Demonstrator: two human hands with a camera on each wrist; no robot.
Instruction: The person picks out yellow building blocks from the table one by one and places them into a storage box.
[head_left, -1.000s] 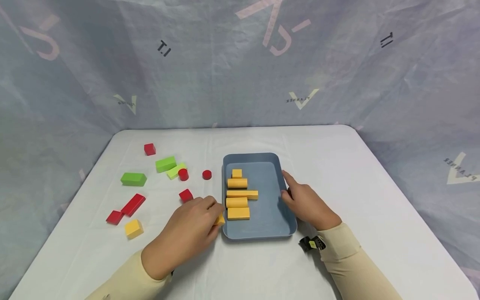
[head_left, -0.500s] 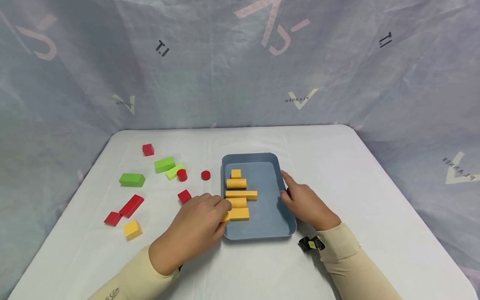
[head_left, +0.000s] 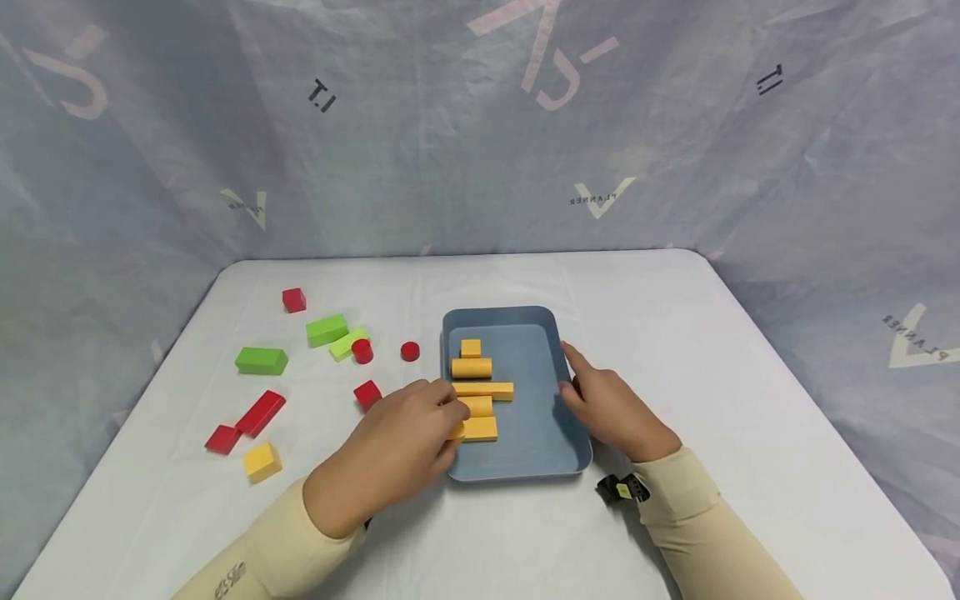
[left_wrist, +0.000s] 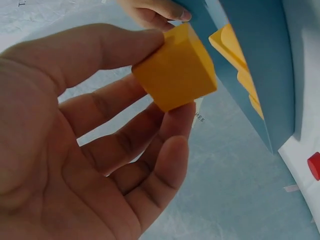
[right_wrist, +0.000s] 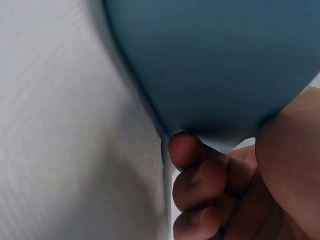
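My left hand point(head_left: 401, 446) pinches a yellow block point(left_wrist: 176, 70) between thumb and fingertips, over the left wall of a blue-grey tray point(head_left: 536, 433). In the head view only a corner of that block shows. Yellow pieces lie in a column along the tray's left side: a small block point(head_left: 471, 347), a cylinder point(head_left: 472, 367), a long bar point(head_left: 491, 391), a second cylinder point(head_left: 480, 407) and a rectangular block point(head_left: 482, 429). My right hand point(head_left: 615, 412) holds the tray's right wall, thumb at the rim; in the right wrist view, curled fingers point(right_wrist: 200, 185) sit against its outside.
Left of the tray, loose blocks lie on the white table point(head_left: 750, 400): a yellow cube point(head_left: 262, 462), a long red block point(head_left: 261, 413), a red cube point(head_left: 367, 395), a red disc point(head_left: 410, 352), green blocks point(head_left: 261, 361) and several others. Printed cloth point(head_left: 480, 150) hangs behind.
My left hand has carried the yellow block rightward, from beside the tray to over its left wall. My right hand keeps its place on the tray's right side.
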